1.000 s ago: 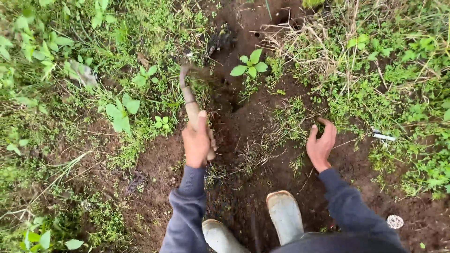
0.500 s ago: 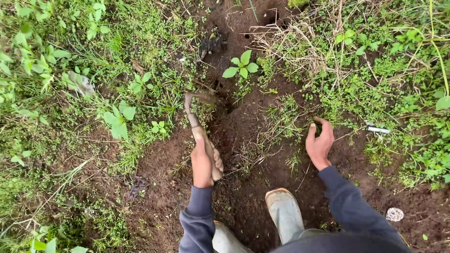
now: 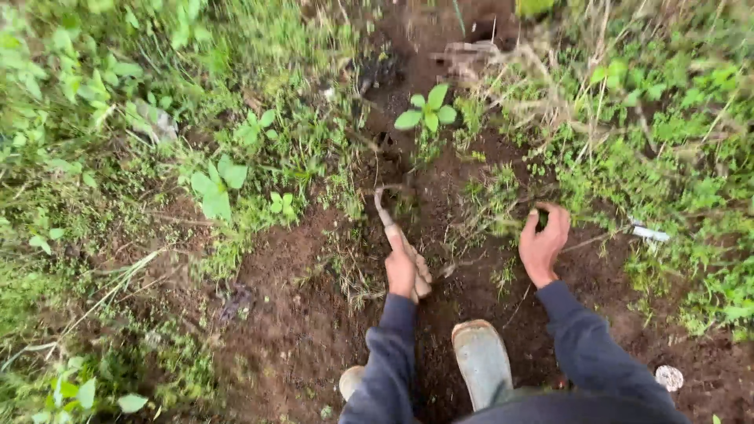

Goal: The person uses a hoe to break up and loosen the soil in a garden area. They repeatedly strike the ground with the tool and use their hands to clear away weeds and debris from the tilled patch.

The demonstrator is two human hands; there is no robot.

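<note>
My left hand (image 3: 404,271) grips the wooden handle of a small hand hoe (image 3: 388,220), whose head is down in the dark soil among thin weeds. My right hand (image 3: 543,242) is curled around a tuft of grass and weed stems (image 3: 503,206) at the edge of the bare strip, fingers bent over them. Both arms wear dark blue sleeves. A small broad-leaved seedling (image 3: 429,115) stands in the soil beyond the hoe. My pale rubber boot (image 3: 481,361) rests on the earth between my arms.
Dense green weeds and grass cover the ground left (image 3: 212,188) and right (image 3: 675,157) of the brown soil strip (image 3: 298,314). A white stick-like object (image 3: 649,233) lies at the right, and a small round pale object (image 3: 668,378) at the lower right. Dry stems lie at the top.
My left hand has pulled the hoe to the right and nearer to me, into the soil strip. My right hand has closed down onto the weeds.
</note>
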